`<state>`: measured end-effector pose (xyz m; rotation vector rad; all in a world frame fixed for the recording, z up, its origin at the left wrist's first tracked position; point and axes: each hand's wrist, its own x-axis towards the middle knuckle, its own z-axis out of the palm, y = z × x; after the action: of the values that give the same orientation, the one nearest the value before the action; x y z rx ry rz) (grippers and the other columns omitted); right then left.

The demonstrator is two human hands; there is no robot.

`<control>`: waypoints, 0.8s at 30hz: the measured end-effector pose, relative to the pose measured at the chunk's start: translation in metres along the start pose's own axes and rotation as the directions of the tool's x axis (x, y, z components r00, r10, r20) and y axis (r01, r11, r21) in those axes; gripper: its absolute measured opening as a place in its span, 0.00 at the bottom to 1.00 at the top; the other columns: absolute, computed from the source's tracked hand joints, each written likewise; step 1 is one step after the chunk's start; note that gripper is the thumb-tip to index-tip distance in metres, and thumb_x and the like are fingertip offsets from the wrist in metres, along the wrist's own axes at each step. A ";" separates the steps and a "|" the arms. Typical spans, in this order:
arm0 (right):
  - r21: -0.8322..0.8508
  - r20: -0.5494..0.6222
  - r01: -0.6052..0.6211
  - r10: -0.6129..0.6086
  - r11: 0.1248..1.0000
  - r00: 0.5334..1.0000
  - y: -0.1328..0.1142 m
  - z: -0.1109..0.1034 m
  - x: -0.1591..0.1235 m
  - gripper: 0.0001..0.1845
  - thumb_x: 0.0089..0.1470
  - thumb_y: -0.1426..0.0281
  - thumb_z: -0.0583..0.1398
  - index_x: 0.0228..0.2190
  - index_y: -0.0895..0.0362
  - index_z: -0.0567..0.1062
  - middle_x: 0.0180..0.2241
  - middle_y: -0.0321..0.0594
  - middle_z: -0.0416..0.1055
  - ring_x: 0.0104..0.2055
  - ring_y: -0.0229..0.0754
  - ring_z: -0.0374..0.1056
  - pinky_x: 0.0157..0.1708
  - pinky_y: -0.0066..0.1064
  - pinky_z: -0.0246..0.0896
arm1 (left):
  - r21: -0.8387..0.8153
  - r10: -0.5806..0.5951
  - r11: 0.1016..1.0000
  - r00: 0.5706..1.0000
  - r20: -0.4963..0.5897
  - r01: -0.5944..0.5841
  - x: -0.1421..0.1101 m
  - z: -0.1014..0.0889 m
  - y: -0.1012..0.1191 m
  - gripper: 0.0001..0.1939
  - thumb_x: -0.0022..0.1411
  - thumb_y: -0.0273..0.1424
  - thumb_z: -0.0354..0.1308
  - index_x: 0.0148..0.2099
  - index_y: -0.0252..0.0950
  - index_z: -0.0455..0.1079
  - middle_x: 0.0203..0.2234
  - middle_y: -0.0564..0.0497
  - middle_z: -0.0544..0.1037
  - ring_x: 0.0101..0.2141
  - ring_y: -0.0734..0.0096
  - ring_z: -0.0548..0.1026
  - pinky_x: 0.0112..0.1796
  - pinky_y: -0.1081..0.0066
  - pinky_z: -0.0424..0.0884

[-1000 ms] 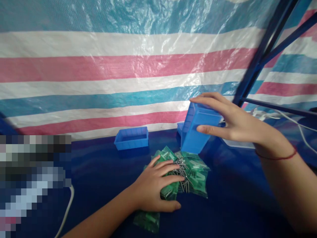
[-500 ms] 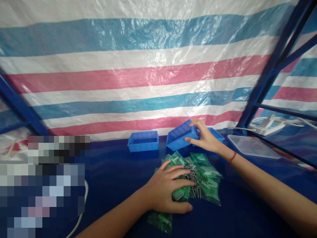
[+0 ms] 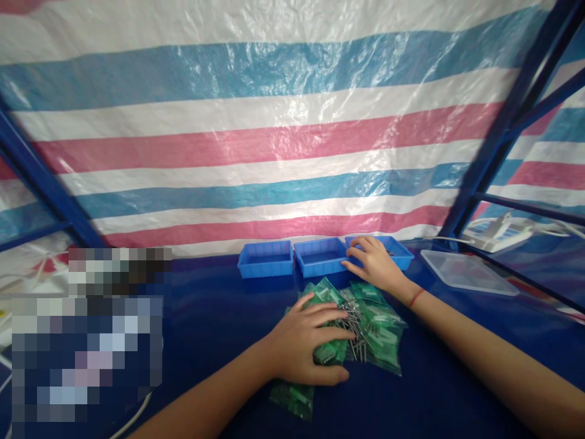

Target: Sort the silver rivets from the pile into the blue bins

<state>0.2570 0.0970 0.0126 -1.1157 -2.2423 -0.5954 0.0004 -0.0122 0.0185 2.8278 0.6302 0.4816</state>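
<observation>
My left hand (image 3: 305,349) lies flat, fingers spread, on a heap of small green plastic bags (image 3: 375,329) and loose metal pins (image 3: 355,341) on the blue table. My right hand (image 3: 373,263) reaches to the back of the table, its fingers resting on the right end of the middle blue tray (image 3: 317,257). That tray stands upright in a row between the left blue tray (image 3: 265,259) and the right blue tray (image 3: 400,253). Whether the fingers grip the rim or only touch it is not clear.
A clear plastic lid (image 3: 466,272) lies at the right. A striped tarp (image 3: 274,140) hangs behind the trays, framed by blue metal bars (image 3: 503,128). White cables and a power strip (image 3: 503,228) sit beyond the right bar. A blurred patch (image 3: 86,341) covers the left.
My right hand had the middle blue tray lifted and tipped over the pile; it has set it down upright in the row between the other two. My left hand stayed on the bags.
</observation>
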 end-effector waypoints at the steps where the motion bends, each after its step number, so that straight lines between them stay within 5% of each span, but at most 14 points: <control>1: -0.018 0.005 0.015 -0.015 1.000 1.000 -0.001 0.000 -0.001 0.13 0.56 0.61 0.55 0.35 0.57 0.73 0.40 0.48 0.69 0.45 0.51 0.63 0.45 0.45 0.57 | 0.002 -0.002 1.000 1.000 0.003 0.002 0.000 0.000 0.000 0.28 0.57 0.50 0.54 0.56 0.44 0.64 0.58 0.49 0.65 0.58 0.56 0.61 0.60 0.51 0.42; 15: -0.068 -0.013 0.042 -0.043 0.997 0.999 -0.011 0.004 -0.005 0.14 0.58 0.63 0.52 0.36 0.57 0.74 0.39 0.49 0.71 0.44 0.53 0.62 0.43 0.45 0.56 | 0.038 0.017 0.999 0.999 -0.040 -0.016 -0.004 -0.004 0.001 0.31 0.57 0.53 0.51 0.58 0.43 0.61 0.60 0.48 0.61 0.59 0.54 0.57 0.59 0.51 0.44; 19: -0.085 -0.032 0.071 -0.074 0.994 0.997 -0.011 0.000 -0.006 0.15 0.58 0.62 0.53 0.40 0.58 0.73 0.42 0.50 0.70 0.46 0.53 0.62 0.43 0.44 0.56 | 0.093 0.098 0.993 0.966 -0.240 -0.078 -0.007 -0.005 -0.003 0.31 0.57 0.55 0.47 0.54 0.40 0.65 0.49 0.44 0.70 0.52 0.56 0.64 0.55 0.53 0.53; 24: -0.164 -0.129 0.056 -0.078 0.985 0.989 0.003 -0.013 -0.012 0.11 0.57 0.65 0.54 0.31 0.56 0.73 0.34 0.45 0.72 0.37 0.48 0.63 0.36 0.39 0.55 | 0.214 0.128 0.977 0.828 -0.547 -0.009 -0.008 -0.005 -0.012 0.17 0.59 0.42 0.48 0.28 0.35 0.65 0.24 0.48 0.69 0.29 0.67 0.66 0.33 0.64 0.62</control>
<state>0.2687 0.0840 0.0151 -1.0458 -2.1524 -0.8663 -0.0131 -0.0040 0.0178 2.8949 0.7060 1.3673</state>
